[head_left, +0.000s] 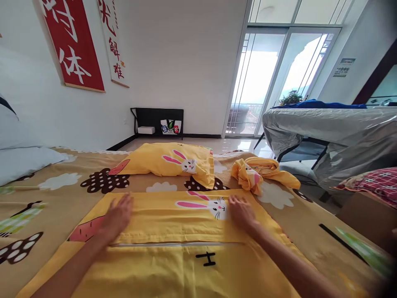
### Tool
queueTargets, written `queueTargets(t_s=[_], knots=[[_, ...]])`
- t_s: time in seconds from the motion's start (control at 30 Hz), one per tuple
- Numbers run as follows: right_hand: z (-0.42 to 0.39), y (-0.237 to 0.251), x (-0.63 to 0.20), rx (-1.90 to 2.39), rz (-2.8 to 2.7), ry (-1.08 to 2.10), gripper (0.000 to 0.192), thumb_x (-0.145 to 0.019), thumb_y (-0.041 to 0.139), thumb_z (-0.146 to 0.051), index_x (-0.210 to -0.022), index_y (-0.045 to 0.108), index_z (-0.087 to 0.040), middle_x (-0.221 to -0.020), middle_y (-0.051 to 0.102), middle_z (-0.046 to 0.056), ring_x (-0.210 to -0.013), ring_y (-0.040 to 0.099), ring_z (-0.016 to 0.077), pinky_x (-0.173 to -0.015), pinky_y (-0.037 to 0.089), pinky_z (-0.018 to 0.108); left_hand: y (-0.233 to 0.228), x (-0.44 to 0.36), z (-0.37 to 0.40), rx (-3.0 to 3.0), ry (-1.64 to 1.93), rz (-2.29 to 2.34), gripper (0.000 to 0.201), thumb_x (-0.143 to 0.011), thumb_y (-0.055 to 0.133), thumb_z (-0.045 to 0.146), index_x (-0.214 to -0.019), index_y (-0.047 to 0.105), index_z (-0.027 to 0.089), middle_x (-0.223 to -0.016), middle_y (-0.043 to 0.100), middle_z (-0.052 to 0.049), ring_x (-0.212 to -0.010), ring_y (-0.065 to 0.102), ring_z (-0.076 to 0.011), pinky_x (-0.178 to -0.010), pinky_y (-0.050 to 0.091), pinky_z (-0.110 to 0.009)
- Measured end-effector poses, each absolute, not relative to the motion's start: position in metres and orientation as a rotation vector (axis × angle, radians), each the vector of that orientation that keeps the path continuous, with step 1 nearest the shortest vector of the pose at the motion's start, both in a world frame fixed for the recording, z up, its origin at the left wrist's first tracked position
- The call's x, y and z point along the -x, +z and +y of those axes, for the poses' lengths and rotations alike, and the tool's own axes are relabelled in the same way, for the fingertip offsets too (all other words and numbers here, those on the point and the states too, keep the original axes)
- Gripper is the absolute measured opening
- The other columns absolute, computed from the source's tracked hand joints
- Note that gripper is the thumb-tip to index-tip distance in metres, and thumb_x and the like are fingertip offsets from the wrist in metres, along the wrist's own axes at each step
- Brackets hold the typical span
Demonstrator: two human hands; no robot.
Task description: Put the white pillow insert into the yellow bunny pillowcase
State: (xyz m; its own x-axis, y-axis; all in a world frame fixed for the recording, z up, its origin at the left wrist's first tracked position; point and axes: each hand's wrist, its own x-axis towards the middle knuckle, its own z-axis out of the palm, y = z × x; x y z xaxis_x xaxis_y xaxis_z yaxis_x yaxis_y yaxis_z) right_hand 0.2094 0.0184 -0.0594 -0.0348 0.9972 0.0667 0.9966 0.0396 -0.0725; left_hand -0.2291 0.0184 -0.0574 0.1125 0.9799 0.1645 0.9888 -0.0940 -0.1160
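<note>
Both forearms enter from the near edge, elbows cut off. Left hand and right hand lie palm down, fingers spread flat, gripping nothing, pressed on a yellow pillowcase laid flat on the bed right in front. Its near end runs out of frame. A pale zipper line crosses it between the forearms; below that sits a small black mark, unreadable. Print on it: a white rabbit face with pink ears just left of the right hand, a carrot near the left wrist. The bed sheet is tan with clouds and brown dotted shapes; the right near corner is blurred.

Farther: a stuffed yellow pillow, same rabbit print, and to its right a crumpled yellow case. A white pillow far left is partly cut off. On the right stand a table under silver plastic and red plaid cloth.

On the left wall hang a red banner and a white banner, both with Chinese characters and cropped at the top. A wall notice far right is too small to read.
</note>
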Motion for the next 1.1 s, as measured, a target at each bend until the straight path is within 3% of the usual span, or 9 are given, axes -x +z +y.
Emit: queueTargets(t_s=[0.13, 0.2, 0.33, 0.6, 0.73, 0.83, 0.97, 1.03, 1.1], knots=[[-0.002, -0.07, -0.113, 1.484, -2.566, 0.162, 0.049, -0.098, 0.023, -0.04, -0.136, 0.052, -0.03, -0.144, 0.044, -0.001, -0.136, 0.039, 0.0133, -0.113, 0.029, 0.027, -0.062, 0.126, 0.002, 2.832, -0.153, -1.567, 0.051, -0.094, 0.03, 0.036, -0.141, 0.049, 0.027, -0.147, 0.044, 0.002, -0.137, 0.039, -0.0127, -0.114, 0.03, -0.024], [0.003, -0.074, -0.094, 1.352, -2.594, 0.254, 0.05, -0.099, 0.021, -0.043, -0.142, 0.044, -0.034, -0.149, 0.037, -0.005, -0.14, 0.031, 0.0101, -0.117, 0.023, 0.028, -0.069, 0.109, 0.009, 2.757, -0.174, -1.677, 0.053, -0.095, 0.028, 0.039, -0.145, 0.043, 0.028, -0.151, 0.037, 0.002, -0.141, 0.034, -0.0147, -0.117, 0.027, -0.031], [0.036, -0.074, -0.128, 1.741, -2.381, 0.258, 0.055, -0.098, 0.022, -0.049, -0.147, 0.036, -0.029, -0.154, 0.026, -0.001, -0.145, 0.021, 0.0154, -0.119, 0.018, 0.039, -0.077, 0.148, 0.041, 2.442, -0.205, -2.055, 0.06, -0.095, 0.026, 0.048, -0.148, 0.036, 0.023, -0.156, 0.027, -0.006, -0.144, 0.026, -0.0262, -0.115, 0.021, -0.055], [0.065, -0.083, -0.236, 2.277, -2.028, 0.236, 0.061, -0.098, 0.019, -0.049, -0.153, 0.019, -0.023, -0.159, 0.009, 0.003, -0.148, 0.008, 0.0191, -0.118, 0.016, 0.048, -0.085, 0.221, 0.062, 2.085, -0.322, -2.281, 0.056, -0.096, 0.026, 0.042, -0.141, 0.045, 0.016, -0.152, 0.036, -0.011, -0.142, 0.03, -0.0246, -0.114, 0.021, -0.053], [0.062, -0.066, -0.222, 2.343, -1.984, 0.231, 0.059, -0.098, 0.021, -0.038, -0.152, 0.024, -0.016, -0.156, 0.015, 0.013, -0.146, 0.017, 0.0265, -0.115, 0.019, 0.055, -0.084, 0.212, 0.052, 1.993, -0.459, -2.256, 0.053, -0.097, 0.022, 0.032, -0.139, 0.047, 0.012, -0.146, 0.045, -0.014, -0.136, 0.039, -0.0263, -0.11, 0.027, -0.051], [0.038, -0.046, -0.187, 2.167, -2.11, 0.225, 0.055, -0.098, 0.022, -0.03, -0.148, 0.034, -0.012, -0.152, 0.026, 0.015, -0.143, 0.027, 0.0252, -0.117, 0.023, 0.046, -0.079, 0.209, 0.04, 2.028, -0.503, -2.167, 0.053, -0.095, 0.023, 0.021, -0.143, 0.044, 0.012, -0.144, 0.047, -0.016, -0.129, 0.048, -0.0282, -0.109, 0.028, -0.051], [-0.04, -0.072, -0.15, 1.728, -2.39, 0.266, 0.05, -0.099, 0.028, -0.045, -0.148, 0.031, -0.035, -0.151, 0.029, -0.004, -0.142, 0.03, 0.0138, -0.118, 0.027, 0.032, -0.079, 0.234, 0.014, 2.263, -0.435, -2.044, 0.048, -0.094, 0.033, 0.031, -0.133, 0.057, 0.019, -0.141, 0.052, -0.006, -0.133, 0.046, -0.0208, -0.11, 0.037, -0.037], [-0.084, -0.114, -0.153, 1.284, -2.586, 0.194, 0.05, -0.096, 0.037, -0.05, -0.145, 0.036, -0.04, -0.149, 0.032, -0.004, -0.139, 0.034, 0.0188, -0.115, 0.034, 0.037, -0.091, 0.263, -0.009, 2.356, -0.413, -2.011, 0.052, -0.094, 0.029, 0.037, -0.137, 0.053, 0.021, -0.145, 0.046, -0.002, -0.137, 0.04, -0.018, -0.113, 0.035, -0.034], [-0.122, -0.159, -0.171, 1.207, -2.573, 0.041, 0.047, -0.096, 0.04, -0.048, -0.143, 0.035, -0.046, -0.142, 0.04, -0.006, -0.13, 0.046, 0.0186, -0.105, 0.047, 0.034, -0.112, 0.298, -0.038, 2.362, -0.436, -1.991, 0.055, -0.094, 0.024, 0.039, -0.142, 0.046, 0.025, -0.149, 0.038, 0.003, -0.14, 0.035, -0.0176, -0.115, 0.031, -0.036]])
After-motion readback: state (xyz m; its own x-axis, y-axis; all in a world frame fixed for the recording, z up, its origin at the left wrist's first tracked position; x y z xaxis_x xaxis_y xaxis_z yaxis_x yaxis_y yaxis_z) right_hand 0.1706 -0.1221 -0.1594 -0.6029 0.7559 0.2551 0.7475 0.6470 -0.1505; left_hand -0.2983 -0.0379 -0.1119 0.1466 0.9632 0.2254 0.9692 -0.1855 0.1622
